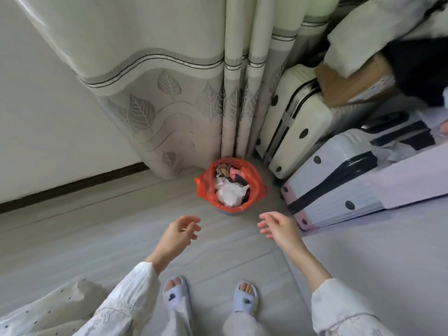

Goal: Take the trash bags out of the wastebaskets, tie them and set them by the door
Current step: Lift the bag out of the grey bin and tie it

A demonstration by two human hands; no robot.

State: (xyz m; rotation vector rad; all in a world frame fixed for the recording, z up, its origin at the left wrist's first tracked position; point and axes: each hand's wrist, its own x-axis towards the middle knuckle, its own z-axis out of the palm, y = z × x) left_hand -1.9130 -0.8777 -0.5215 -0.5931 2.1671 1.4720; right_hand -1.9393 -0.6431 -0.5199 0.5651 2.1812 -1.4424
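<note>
Since nothing has been lifted yet, the task looks barely begun. Nearest, at 6 o'clock, two slippered feet (208, 297) stand on the pale floor (97, 229) and white sleeves (126, 294) enter from the lower corners. Just beyond, the left hand (178, 235) at about 7 o'clock of the bin and the right hand (278, 227) at about 5 o'clock both hang in the air with loosely spread fingers, holding nothing, apart from the bag and from each other. Further out at centre, the orange trash bag (206, 190) is still seated in its wastebasket (228, 210), mouth open and folded over the rim, filled near the top with crumpled white paper (231, 194) and dark scraps. Left to do, by my read: pull this bag, tie it, carry it to the door, repeat for any other baskets. Past the bin, a leaf-pattern curtain (150, 93) hangs at 11 to 12 o'clock; a cream suitcase (298, 122) and a lilac suitcase (339, 180) lie at 1 to 3 o'clock, a cardboard box (349, 81) behind. Hard to tell: the wastebasket is almost all covered by the bag, only a grey sliver shows; no door or other baskets in view; the top-right pile is blurred and cut off.
</note>
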